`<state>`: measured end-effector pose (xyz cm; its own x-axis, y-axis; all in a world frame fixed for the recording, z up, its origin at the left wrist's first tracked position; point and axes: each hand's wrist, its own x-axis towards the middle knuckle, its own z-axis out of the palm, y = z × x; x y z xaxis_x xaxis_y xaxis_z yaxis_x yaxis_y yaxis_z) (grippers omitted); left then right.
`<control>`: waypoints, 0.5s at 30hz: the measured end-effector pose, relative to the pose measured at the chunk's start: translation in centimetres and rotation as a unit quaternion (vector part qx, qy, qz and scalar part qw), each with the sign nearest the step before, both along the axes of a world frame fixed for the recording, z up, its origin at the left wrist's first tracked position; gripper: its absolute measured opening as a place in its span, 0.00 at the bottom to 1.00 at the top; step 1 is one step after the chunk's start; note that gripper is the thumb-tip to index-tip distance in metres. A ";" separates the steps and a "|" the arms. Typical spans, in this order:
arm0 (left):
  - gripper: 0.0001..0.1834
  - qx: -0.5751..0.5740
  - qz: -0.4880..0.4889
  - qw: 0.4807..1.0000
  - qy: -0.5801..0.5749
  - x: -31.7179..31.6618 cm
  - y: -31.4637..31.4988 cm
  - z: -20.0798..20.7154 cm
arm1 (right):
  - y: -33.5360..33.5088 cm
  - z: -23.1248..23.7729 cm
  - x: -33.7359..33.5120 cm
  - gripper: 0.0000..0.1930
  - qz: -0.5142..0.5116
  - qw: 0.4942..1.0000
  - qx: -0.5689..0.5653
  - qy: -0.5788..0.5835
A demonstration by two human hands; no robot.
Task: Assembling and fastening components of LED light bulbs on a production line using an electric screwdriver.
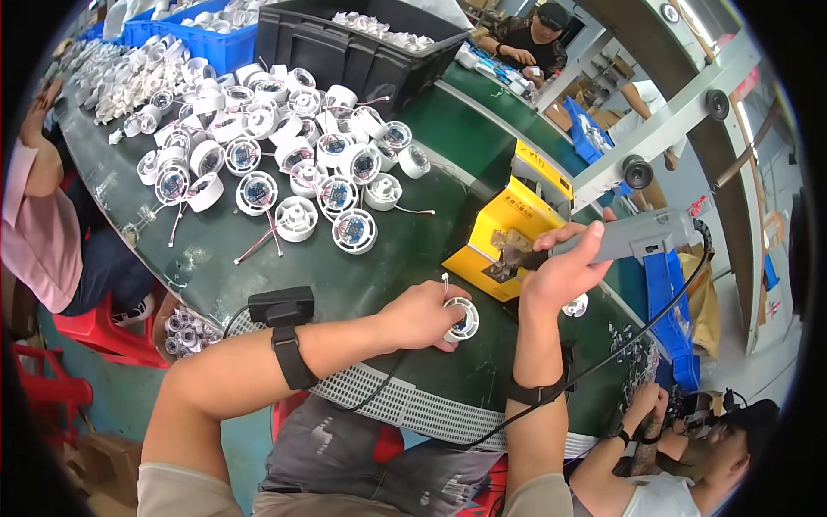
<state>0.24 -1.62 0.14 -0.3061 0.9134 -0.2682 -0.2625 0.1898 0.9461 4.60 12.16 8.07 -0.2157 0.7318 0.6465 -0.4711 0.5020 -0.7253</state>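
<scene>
My left hand (pixel 420 315) is closed on the rim of a round white plastic housing (pixel 466 320) with a blue circuit board inside, low over the green table. A short wire with a small white plug sticks up from this housing. My right hand (pixel 562 274) is wrapped round a grey electric screwdriver (pixel 642 236), held nearly level. The screwdriver's front end reaches the metal mechanism on the near face of a yellow screw feeder (pixel 488 231); its very tip is hard to make out. Another white part (pixel 576 305) lies partly hidden behind my right forearm.
Many similar white housings (pixel 297 218), some trailing wires, are heaped at the left of the green table (pixel 258 271). Behind them stand a black crate (pixel 345 60) and a blue bin (pixel 211 47). The screwdriver's black cable (pixel 642 332) crosses my right forearm. Co-workers sit left, far and right.
</scene>
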 end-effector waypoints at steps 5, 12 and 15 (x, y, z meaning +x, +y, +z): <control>0.19 0.001 0.002 1.000 -0.004 0.0 0.2 -0.1 | 0.0 -0.3 -0.4 0.20 0.005 1.000 0.001 -0.002; 0.19 0.005 0.004 1.000 0.002 0.0 0.4 -0.3 | 0.4 -0.2 -0.4 0.16 0.044 0.999 0.002 0.001; 0.19 0.001 -0.003 1.000 -0.006 0.0 0.4 -0.2 | 0.4 0.0 -0.2 0.15 0.049 0.999 0.007 -0.019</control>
